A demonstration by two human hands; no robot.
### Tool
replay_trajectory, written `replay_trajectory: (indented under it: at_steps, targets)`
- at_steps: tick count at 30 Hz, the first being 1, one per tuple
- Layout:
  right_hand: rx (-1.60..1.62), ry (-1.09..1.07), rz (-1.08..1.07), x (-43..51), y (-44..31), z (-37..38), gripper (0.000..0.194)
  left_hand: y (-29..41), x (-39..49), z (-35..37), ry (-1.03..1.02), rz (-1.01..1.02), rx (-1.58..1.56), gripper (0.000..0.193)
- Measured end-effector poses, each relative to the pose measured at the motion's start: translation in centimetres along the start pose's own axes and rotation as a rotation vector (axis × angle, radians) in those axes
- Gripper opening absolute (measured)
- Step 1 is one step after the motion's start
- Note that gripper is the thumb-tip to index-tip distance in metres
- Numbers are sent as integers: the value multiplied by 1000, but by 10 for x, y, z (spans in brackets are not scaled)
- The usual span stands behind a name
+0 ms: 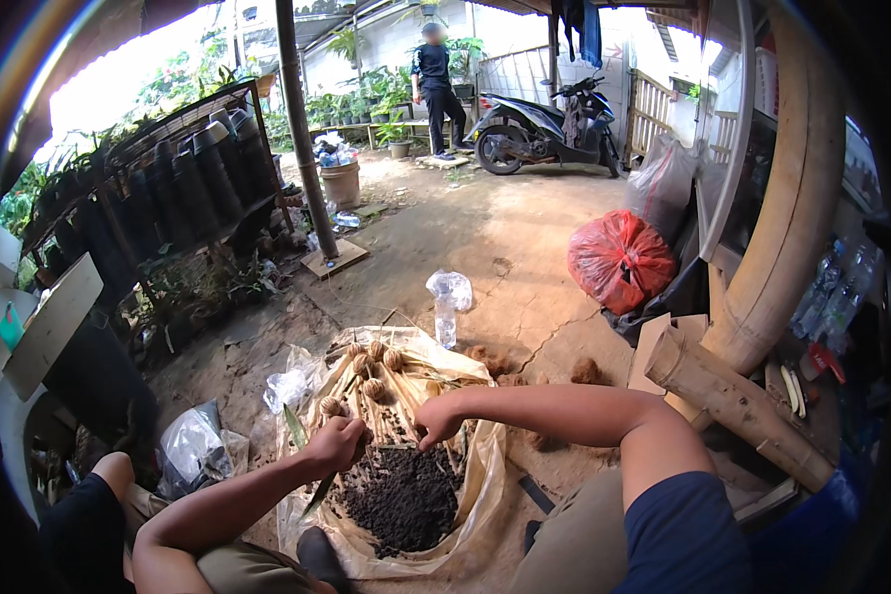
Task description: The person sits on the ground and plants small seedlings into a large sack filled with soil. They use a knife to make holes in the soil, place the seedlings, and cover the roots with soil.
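Note:
A crumpled, yellowish plastic sheet lies on the ground between my legs, with dark soil heaped on its near part. My left hand is closed above the soil's left edge; a long green leaf shows below it, but what the fingers grip is hidden. My right hand is bent downward over the sheet, its fingertips at the soil's far edge; whether they pinch something cannot be seen. Several round, string-wrapped balls lie beyond my hands on the sheet. One more wrapped ball is just beyond my left hand.
A clear plastic bottle stands beyond the sheet. Clumps of brown fibre lie to the right, near a red plastic bag and a cut bamboo pole. A plastic bag is at left. A person stands by a motor scooter.

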State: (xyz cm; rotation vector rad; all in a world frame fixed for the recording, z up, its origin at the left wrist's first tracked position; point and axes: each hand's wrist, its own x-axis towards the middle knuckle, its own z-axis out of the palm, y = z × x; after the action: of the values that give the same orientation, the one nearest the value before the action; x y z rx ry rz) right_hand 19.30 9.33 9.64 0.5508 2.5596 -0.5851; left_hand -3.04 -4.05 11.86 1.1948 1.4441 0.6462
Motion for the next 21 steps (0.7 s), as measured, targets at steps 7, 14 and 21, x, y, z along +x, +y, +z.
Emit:
replay_trajectory:
  at_steps: [7, 14, 21]
  targets:
    - [-90, -126, 25, 25, 8, 34, 51, -16, 6, 3, -175, -142, -229, 45]
    - [-241, -282, -70, 36, 5, 111, 47, -22, 5, -1, -341, -212, -176, 42]
    - [-349, -326, -177, 36, 2, 152, 46, -21, 1, 6, -326, -244, -48, 49]
